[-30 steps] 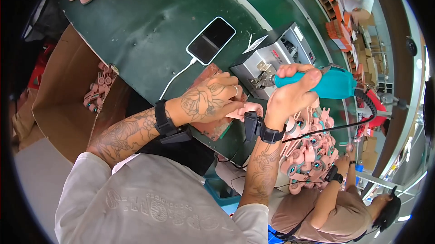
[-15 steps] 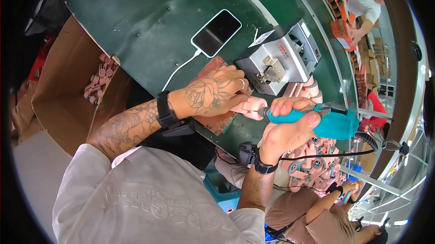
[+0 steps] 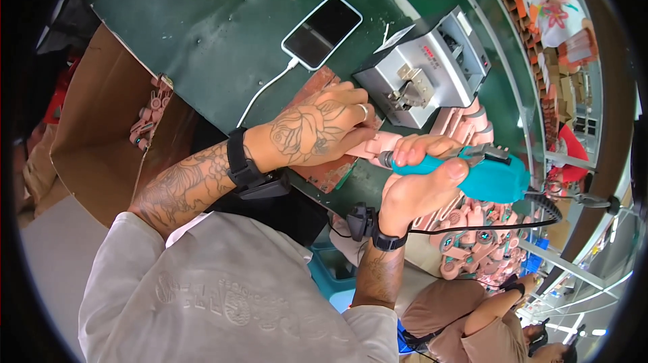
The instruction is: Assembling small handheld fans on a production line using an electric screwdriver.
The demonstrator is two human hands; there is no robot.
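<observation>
My left hand [image 3: 324, 127] presses a pink plastic part [image 3: 378, 147] against a reddish-brown pad [image 3: 331, 171] at the near edge of the green table [image 3: 202, 19]. My right hand [image 3: 422, 184] grips a teal electric screwdriver [image 3: 486, 174], held roughly level, with its tip against the pink part right beside my left fingers. A black coiled cord [image 3: 540, 218] runs from the screwdriver's rear end. Both wrists wear black bands.
A grey metal machine [image 3: 425, 69] stands just beyond my hands. A smartphone [image 3: 322, 31] on a white cable lies to its left. Cardboard boxes [image 3: 101, 133] hold pink parts at left; more pink parts [image 3: 472, 241] are heaped lower right. Another person [image 3: 486, 322] sits at the lower right.
The view has shifted, so hands and machine sit lower. My right hand has tipped the screwdriver from raised over the machine down to level, its tip now on the pink part.
</observation>
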